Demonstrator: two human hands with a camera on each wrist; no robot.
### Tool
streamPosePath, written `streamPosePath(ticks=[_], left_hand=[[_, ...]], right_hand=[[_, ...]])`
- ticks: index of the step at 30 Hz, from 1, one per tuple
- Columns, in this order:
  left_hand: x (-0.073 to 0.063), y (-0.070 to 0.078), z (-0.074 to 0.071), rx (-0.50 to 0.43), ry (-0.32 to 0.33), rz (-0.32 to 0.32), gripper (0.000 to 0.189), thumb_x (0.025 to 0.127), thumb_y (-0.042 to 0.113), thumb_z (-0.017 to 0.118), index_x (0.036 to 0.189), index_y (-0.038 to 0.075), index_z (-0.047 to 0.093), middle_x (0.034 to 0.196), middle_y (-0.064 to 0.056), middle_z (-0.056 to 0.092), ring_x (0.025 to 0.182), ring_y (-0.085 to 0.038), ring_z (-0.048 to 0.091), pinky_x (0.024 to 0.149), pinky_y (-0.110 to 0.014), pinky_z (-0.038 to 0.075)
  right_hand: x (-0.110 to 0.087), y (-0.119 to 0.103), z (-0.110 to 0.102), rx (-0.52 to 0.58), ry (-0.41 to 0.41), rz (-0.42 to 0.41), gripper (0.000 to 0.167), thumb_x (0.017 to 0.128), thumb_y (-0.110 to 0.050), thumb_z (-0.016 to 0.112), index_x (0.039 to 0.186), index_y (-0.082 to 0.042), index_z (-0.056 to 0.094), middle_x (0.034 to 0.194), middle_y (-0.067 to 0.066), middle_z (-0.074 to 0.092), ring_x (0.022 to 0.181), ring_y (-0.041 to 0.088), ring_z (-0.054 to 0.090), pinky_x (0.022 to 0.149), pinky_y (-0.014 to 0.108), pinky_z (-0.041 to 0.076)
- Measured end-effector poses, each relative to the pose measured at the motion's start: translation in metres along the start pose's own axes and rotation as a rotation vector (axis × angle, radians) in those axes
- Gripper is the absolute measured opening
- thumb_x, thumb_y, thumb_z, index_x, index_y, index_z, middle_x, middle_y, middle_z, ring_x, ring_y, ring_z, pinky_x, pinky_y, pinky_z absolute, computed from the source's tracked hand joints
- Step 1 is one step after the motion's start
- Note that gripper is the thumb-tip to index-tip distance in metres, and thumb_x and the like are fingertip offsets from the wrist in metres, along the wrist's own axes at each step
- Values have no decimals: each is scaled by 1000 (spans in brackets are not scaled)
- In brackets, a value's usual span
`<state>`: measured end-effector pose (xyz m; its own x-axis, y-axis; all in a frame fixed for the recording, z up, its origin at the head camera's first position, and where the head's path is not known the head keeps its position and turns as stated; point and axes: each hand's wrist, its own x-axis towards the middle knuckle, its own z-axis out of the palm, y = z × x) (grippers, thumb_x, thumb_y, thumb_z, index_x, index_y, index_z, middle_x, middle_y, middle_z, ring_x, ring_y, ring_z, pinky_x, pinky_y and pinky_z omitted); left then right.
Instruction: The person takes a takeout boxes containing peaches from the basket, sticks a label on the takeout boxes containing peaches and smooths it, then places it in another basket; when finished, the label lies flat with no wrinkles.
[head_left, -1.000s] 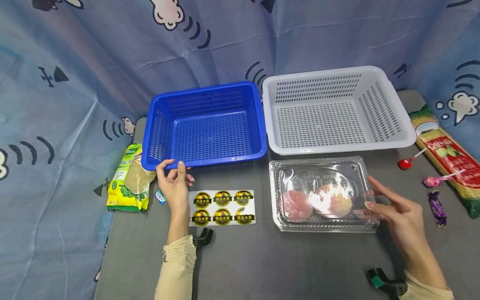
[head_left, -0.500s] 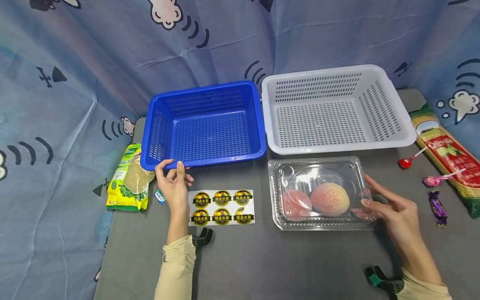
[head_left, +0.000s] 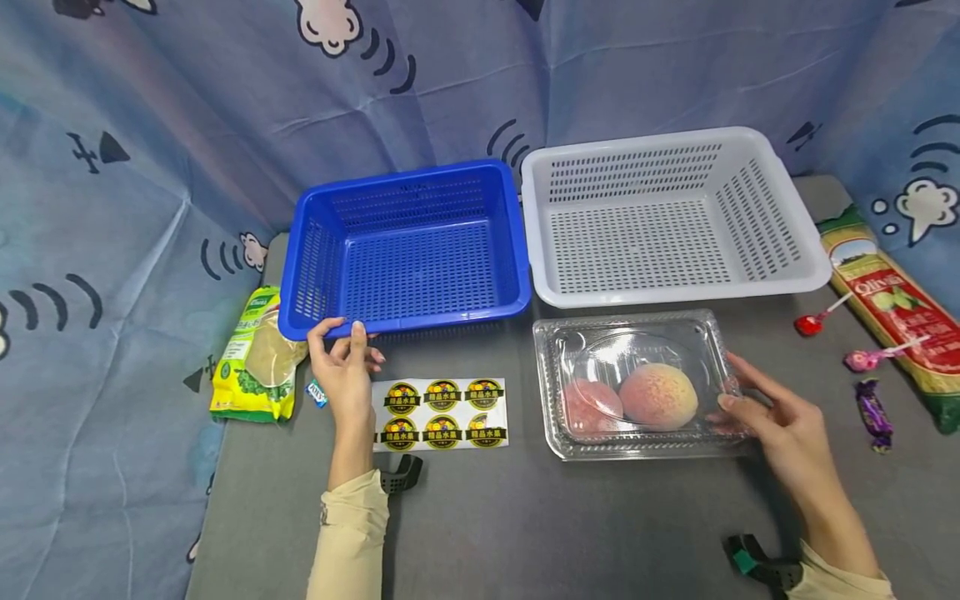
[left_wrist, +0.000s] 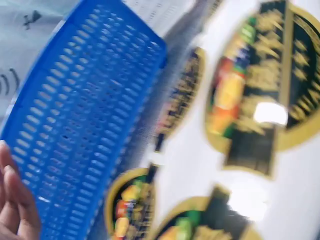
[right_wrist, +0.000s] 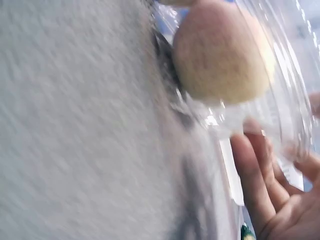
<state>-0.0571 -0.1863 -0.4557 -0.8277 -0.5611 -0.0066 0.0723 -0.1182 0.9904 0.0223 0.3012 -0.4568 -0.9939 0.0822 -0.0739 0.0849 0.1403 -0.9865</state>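
In the head view, my right hand grips the right end of a clear plastic fruit box, its thumb on the lid. Two peaches lie inside the lidded box; one also shows through the plastic as a peach in the right wrist view. My left hand holds the front rim of a blue plastic basket near its left corner. Fingertips of that hand lie against the basket's outer wall in the left wrist view. Below the basket lies a sheet of round stickers.
A white basket stands beside the blue one, behind the box. On the left lie a yellow bag and a small blue-and-white candy. At right are a red lollipop, a pink lollipop, a purple-wrapped candy and an Olivia packet.
My right hand has shifted slightly left with the box, and the glare over the peaches has faded. The left hand keeps its place on the blue basket's rim.
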Motion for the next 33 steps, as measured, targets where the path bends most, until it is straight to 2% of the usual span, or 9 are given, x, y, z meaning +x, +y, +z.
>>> streamPosePath(ticks=[5,10,14,16,20,22,24,27,33], left_hand=[[-3,5,-8,65,-62,-51,44,104,28,70,142,17,51,90,-3,76,60,-13,68,54,-25,57],[-11,4,-15,217,-120,13,65,103,23,72,159,21,39,103,-10,75,65,-20,73,57,-29,59],[-22,1,-19,288,-83,83,80,100,17,75,162,23,25,107,-6,69,64,-26,71,57,-27,58],[-26,1,-21,340,-52,119,82,98,13,77,160,20,24,109,-9,69,62,-26,69,55,-24,55],[-32,3,-26,715,-70,193,62,93,14,81,146,14,47,109,-8,76,61,-21,64,60,-28,48],[-34,5,-29,948,-135,233,52,91,21,84,136,14,59,109,-5,77,68,-25,67,63,-38,49],[-36,7,-32,1112,-220,256,49,88,29,87,129,14,65,112,-6,77,75,-34,69,66,-49,50],[-38,12,-36,1259,-342,247,59,82,40,92,130,14,68,123,-12,72,75,-42,67,63,-54,51],[-36,17,-38,1394,-492,164,80,73,48,97,138,16,65,138,-16,66,63,-33,58,54,-44,45]], right_hand=[[-4,-3,8,-101,116,-26,64,98,8,66,155,-17,50,118,-14,62,88,-6,69,72,9,55],[-5,-13,19,-259,315,-66,78,86,17,71,153,-14,47,128,-20,57,110,-3,57,85,5,45],[-6,-25,29,-165,440,-193,70,79,23,68,144,0,57,127,-14,62,115,5,57,88,11,44],[-7,-30,34,-55,478,-281,60,79,25,66,136,7,61,123,-7,67,115,10,59,88,14,45],[-10,-36,42,199,512,-446,42,80,28,62,120,19,65,112,6,72,108,17,64,87,18,49],[-11,-38,44,302,511,-496,36,79,29,60,114,22,65,107,11,73,103,19,66,85,19,52],[-12,-40,46,358,496,-520,33,79,30,59,112,24,64,105,13,73,100,20,68,84,19,54],[-14,-42,47,348,478,-516,32,81,30,59,112,24,65,104,12,74,97,20,68,83,18,55],[-14,-37,50,364,441,-510,30,82,31,57,111,25,64,103,13,74,95,20,69,82,19,54]])
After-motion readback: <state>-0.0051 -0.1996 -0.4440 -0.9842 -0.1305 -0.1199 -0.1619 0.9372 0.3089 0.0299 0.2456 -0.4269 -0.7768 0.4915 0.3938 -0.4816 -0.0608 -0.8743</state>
